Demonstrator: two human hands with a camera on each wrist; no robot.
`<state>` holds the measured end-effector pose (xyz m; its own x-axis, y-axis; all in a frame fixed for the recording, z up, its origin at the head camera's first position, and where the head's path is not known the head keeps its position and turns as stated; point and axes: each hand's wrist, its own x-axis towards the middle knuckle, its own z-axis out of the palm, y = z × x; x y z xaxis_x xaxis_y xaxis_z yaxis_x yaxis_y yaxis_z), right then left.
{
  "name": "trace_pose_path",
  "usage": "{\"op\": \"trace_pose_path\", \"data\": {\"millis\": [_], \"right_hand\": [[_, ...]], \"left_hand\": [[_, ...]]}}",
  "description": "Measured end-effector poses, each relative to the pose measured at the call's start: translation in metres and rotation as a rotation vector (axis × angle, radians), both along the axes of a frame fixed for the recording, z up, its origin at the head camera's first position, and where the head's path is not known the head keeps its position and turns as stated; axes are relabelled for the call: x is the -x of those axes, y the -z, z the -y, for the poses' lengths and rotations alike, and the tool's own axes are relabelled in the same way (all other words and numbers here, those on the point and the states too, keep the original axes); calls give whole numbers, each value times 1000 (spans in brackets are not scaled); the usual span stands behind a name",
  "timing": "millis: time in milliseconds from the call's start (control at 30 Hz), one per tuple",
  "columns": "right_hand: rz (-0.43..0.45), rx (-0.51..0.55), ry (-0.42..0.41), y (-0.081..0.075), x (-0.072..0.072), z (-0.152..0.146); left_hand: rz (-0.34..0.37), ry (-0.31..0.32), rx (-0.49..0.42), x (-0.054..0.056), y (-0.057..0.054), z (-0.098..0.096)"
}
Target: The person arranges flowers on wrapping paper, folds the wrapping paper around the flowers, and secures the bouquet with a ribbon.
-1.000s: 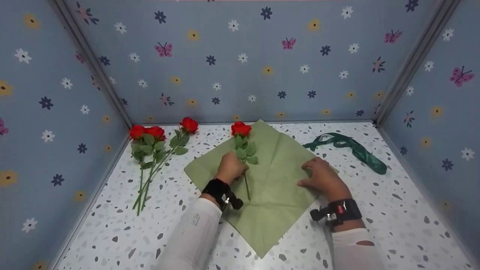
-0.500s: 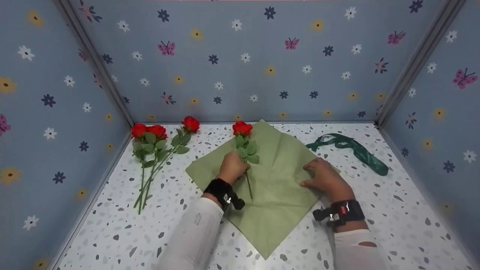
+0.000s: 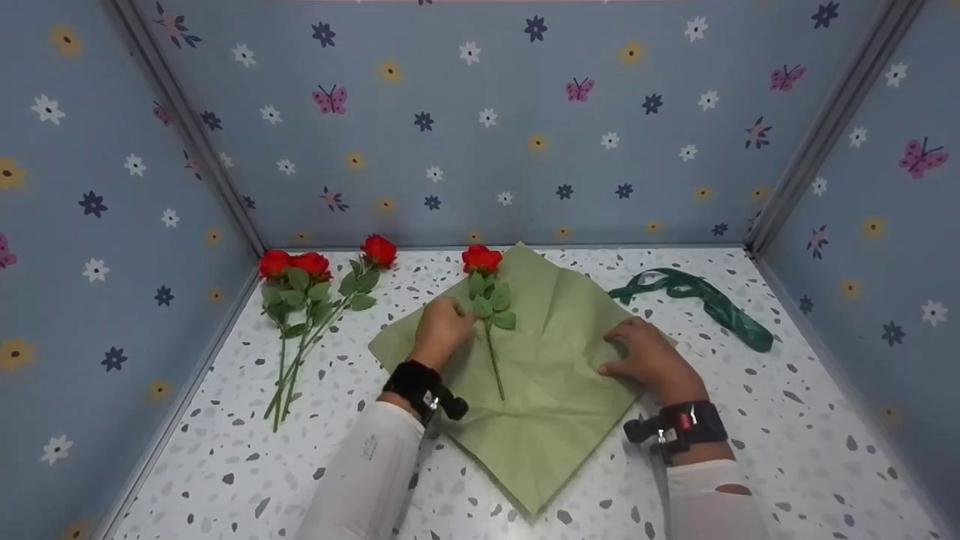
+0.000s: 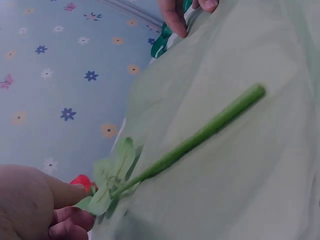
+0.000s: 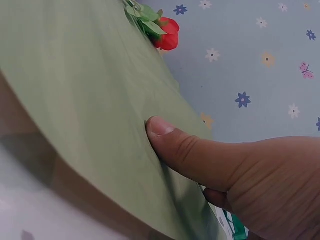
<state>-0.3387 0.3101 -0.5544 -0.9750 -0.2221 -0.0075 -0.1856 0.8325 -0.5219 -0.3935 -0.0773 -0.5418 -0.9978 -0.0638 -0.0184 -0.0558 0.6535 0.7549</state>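
Note:
A single red rose [image 3: 482, 259] with green leaves lies on the pale green wrapping paper [image 3: 540, 442], its stem pointing toward the person. My left hand [image 3: 442, 331] is beside the stem, fingertips close to the lower leaves; the left wrist view shows thumb and curled fingers near a leaf [image 4: 100, 200] and the bare stem [image 4: 200, 137] lying free. Whether a fingertip touches the leaf is hard to tell. On the paper's right side rests my right hand [image 3: 651, 358], thumb [image 5: 172, 140] on the sheet and apart from the fingers.
Several more red roses [image 3: 309, 264] lie at the left of the speckled white table [image 3: 225, 480]. A dark green ribbon [image 3: 724, 304] lies in loose loops at the right, beyond the paper's corner. Blue patterned walls [image 3: 480, 150] enclose the back and sides.
My left hand has let go of the rose's stem and shifted a little left. The rose stays on the paper. My right hand has kept its place.

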Motion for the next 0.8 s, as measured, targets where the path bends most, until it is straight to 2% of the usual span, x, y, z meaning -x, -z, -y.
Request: {"op": "trace_pose_path", "data": {"millis": [133,233,333,433,533,667,800], "right_hand": [[-1,-6,-1,0,0,2],[3,0,6,0,0,2],[11,7,14,-1,-1,1],[11,10,12,-1,-2,0],[1,5,1,-2,-1,-1],[-23,-8,-15,-2,1,0],[-30,0,-18,-1,1,0]], "left_hand": [[-42,-100,96,4,-8,48],[-54,-191,102,3,-13,92],[-29,-289,86,-3,-16,135],[-6,-379,127,-8,-13,170],[3,-436,188,-14,-7,194],[37,-458,250,-24,2,218],[87,-470,270,-33,8,232]]}}
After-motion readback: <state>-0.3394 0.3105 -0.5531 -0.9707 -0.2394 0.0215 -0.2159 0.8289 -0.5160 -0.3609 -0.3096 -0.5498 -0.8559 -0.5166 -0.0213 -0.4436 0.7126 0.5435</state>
